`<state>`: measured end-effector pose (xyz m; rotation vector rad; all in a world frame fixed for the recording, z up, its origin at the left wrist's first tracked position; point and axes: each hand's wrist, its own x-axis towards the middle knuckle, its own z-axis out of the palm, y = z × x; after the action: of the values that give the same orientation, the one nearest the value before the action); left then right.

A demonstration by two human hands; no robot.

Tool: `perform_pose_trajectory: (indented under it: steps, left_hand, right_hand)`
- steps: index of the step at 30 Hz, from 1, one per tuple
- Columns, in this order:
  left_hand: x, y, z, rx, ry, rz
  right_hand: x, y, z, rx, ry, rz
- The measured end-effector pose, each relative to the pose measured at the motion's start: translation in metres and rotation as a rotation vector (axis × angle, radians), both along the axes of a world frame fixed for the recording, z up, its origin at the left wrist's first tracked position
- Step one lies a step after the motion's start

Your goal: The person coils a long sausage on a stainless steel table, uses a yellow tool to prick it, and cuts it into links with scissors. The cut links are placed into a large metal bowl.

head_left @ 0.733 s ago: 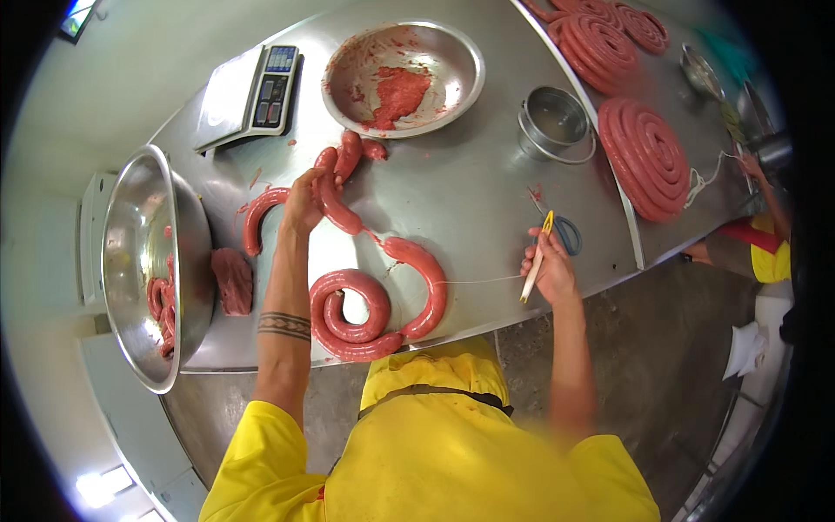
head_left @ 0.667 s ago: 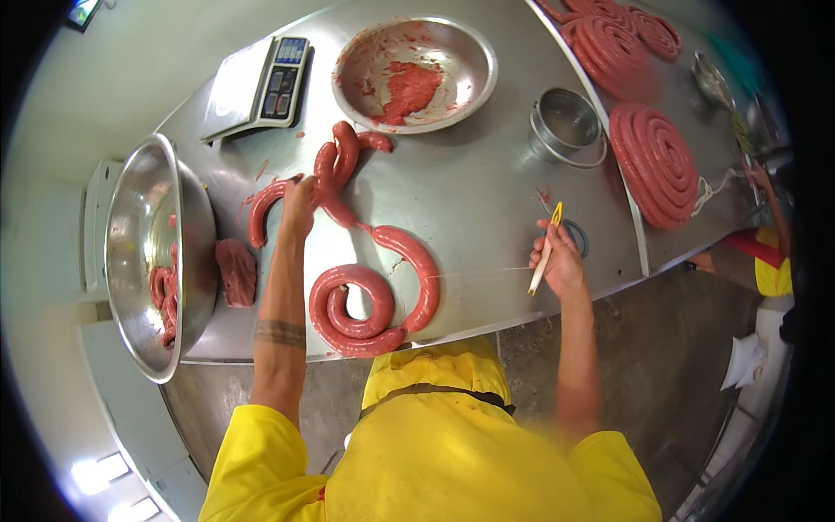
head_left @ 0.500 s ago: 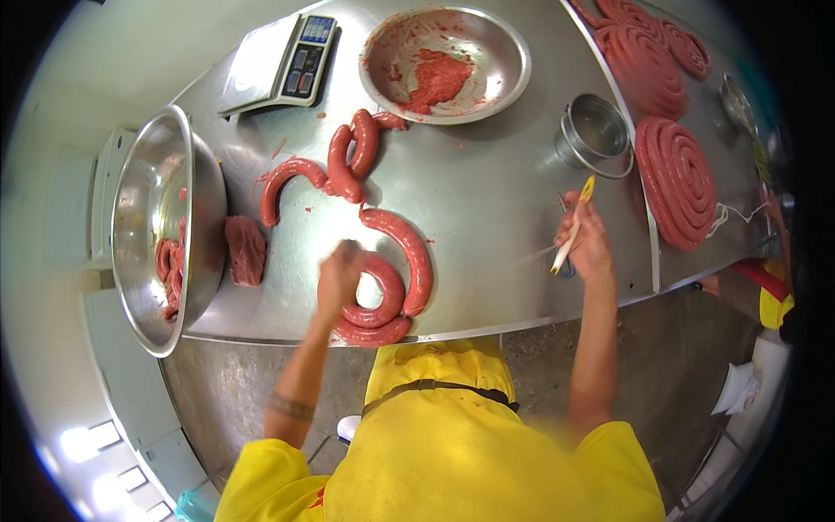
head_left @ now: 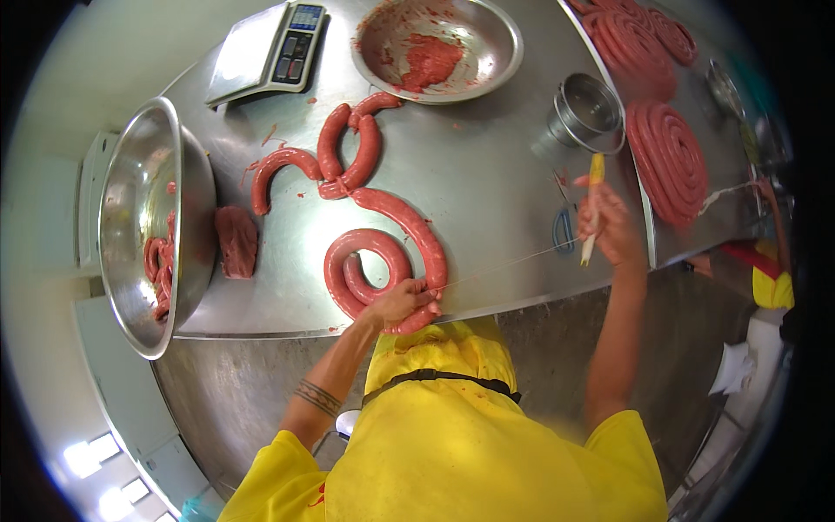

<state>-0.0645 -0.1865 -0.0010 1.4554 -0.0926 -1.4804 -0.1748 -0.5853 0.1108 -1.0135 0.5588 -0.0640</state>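
Observation:
A linked raw red sausage (head_left: 409, 224) bends across the steel table, its near end coiled at the table's front edge. My left hand (head_left: 404, 304) is closed on the sausage beside the coil, at the joint between two lengths. From there a thin string (head_left: 504, 263) runs taut toward my right hand (head_left: 611, 224). That hand is closed round a yellow-and-white stick (head_left: 596, 196), held nearly upright above the table; the string seems to lead to it. Blue-handled scissors (head_left: 564, 232) lie just left of my right hand.
A digital scale (head_left: 250, 54) and a meat-smeared steel bowl (head_left: 500, 70) stand at the back. A large bowl (head_left: 198, 174) sits left, beside a meat piece (head_left: 237, 244). A metal pot (head_left: 590, 103) stands right. Coiled sausages (head_left: 668, 161) and another person's arm (head_left: 772, 217) are farther right.
My left hand has moved right and nearer, onto the sausage joint. My right hand has shifted slightly right with the stick, and the string is now stretched between them.

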Motion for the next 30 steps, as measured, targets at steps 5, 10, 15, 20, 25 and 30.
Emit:
perform_pose_trajectory:
  steps: [5, 10, 15, 20, 25, 30]
  left_hand:
    - [0.016, -0.003, 0.005, -0.302, 0.597, 0.140]
    - [-0.005, -0.023, 0.008, -0.307, 0.471, 0.596]
    - [-0.019, -0.024, 0.024, 0.181, -1.137, 0.188]
    - [-0.006, -0.004, 0.039, 0.029, -1.484, 0.230]
    - [-0.004, -0.008, 0.036, -0.189, -0.261, 0.400]
    - [-0.003, -0.015, 0.029, 0.150, -0.516, 0.125]
  right_hand:
    - [-0.103, -0.015, -0.008, -0.029, -0.170, -0.438]
    - [-0.156, 0.117, -0.047, 0.314, 0.681, 0.264]
    - [-0.015, 0.197, -0.043, -0.806, 0.248, 0.262]
    - [0.075, 0.212, -0.037, -0.876, -0.298, 0.738]
    - [0.042, 0.217, -0.049, -1.123, -0.259, 0.390]
    - [-0.009, 0.121, 0.029, -0.148, 0.004, -0.168]
